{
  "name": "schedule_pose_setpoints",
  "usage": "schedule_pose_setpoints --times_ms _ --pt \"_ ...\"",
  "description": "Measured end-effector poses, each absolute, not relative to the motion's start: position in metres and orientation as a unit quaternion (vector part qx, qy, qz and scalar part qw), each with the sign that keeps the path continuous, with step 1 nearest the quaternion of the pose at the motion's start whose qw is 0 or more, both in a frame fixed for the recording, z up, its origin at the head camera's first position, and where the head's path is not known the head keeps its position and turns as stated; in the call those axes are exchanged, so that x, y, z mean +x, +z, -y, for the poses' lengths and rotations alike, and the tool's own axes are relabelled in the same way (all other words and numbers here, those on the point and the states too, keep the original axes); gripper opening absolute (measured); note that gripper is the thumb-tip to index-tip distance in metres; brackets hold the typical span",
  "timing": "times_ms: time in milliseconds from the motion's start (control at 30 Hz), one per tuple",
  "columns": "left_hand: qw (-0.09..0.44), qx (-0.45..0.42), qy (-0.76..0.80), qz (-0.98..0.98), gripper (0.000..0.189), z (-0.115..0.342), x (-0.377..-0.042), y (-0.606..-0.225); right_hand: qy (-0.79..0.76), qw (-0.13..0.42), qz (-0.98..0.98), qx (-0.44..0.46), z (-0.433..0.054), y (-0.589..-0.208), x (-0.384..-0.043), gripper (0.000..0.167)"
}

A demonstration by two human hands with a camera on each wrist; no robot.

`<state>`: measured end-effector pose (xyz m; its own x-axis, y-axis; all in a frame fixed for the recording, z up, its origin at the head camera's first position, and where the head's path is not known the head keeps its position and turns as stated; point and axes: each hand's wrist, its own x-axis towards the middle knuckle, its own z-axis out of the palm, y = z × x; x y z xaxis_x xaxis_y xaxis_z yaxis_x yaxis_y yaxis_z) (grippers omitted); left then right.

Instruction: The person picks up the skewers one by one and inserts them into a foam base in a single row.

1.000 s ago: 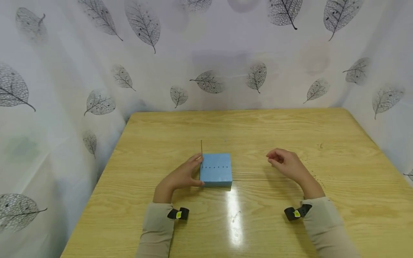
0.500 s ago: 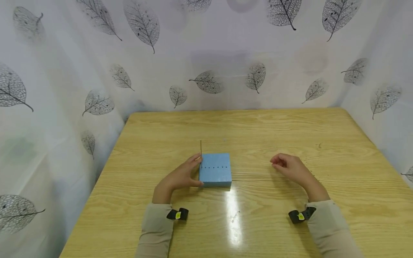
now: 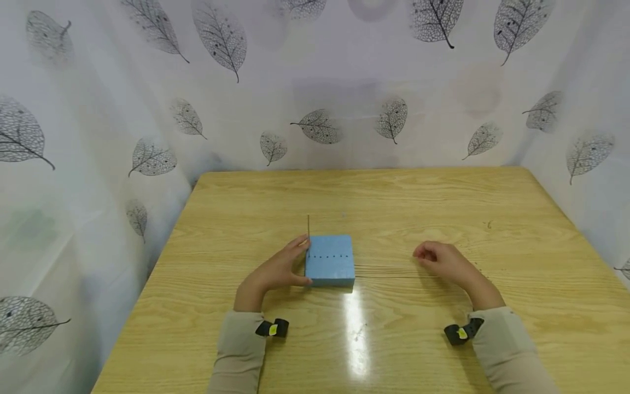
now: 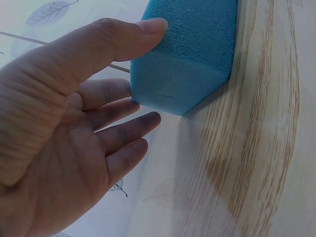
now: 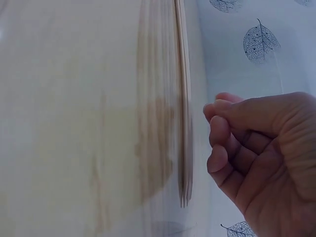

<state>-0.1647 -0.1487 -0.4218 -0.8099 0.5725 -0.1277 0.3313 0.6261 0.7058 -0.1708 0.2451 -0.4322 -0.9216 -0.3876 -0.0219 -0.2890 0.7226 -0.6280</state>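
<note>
Head view: left hand [image 3: 276,269] grips the blue foam block [image 3: 331,268] on the table [image 3: 394,339]; right hand [image 3: 447,267], curled, nothing visibly held, hovers by the thin sticks [image 5: 184,128]. A clumsy pinch could scatter them.

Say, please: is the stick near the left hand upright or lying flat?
Upright: in the head view, the stick rises from the top of the blue block.

A blue foam block [image 3: 330,269] lies flat on the counter [image 3: 226,219], a row of dark dots [image 3: 327,256] across its top. One thin brown stick [image 3: 308,229] stands upright at the row's nine-o'clock end; pointed sticks [image 5: 183,123] lie parallel at the block's three o'clock.
</note>
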Motion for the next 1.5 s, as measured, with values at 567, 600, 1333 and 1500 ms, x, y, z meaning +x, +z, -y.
schedule_pose_setpoints --times_ms 567,600,1333,1500 --pt "0.166 0.260 0.346 -0.886 0.090 0.149 -0.165 -0.424 -0.320 0.110 -0.914 -0.224 -0.238 -0.439 -0.177 0.008" --pt "0.167 0.259 0.345 -0.887 0.090 0.149 -0.165 -0.424 -0.319 0.112 -0.914 -0.224 -0.237 -0.439 -0.177 0.009" --pt "0.162 0.260 0.344 -0.887 0.090 0.150 -0.167 -0.425 -0.311 0.122 -0.908 -0.252 -0.236 -0.441 -0.183 0.012" --pt "0.166 0.260 0.348 -0.886 0.090 0.151 -0.166 -0.425 -0.304 0.111 -0.910 -0.259 -0.236 -0.439 -0.183 0.012"
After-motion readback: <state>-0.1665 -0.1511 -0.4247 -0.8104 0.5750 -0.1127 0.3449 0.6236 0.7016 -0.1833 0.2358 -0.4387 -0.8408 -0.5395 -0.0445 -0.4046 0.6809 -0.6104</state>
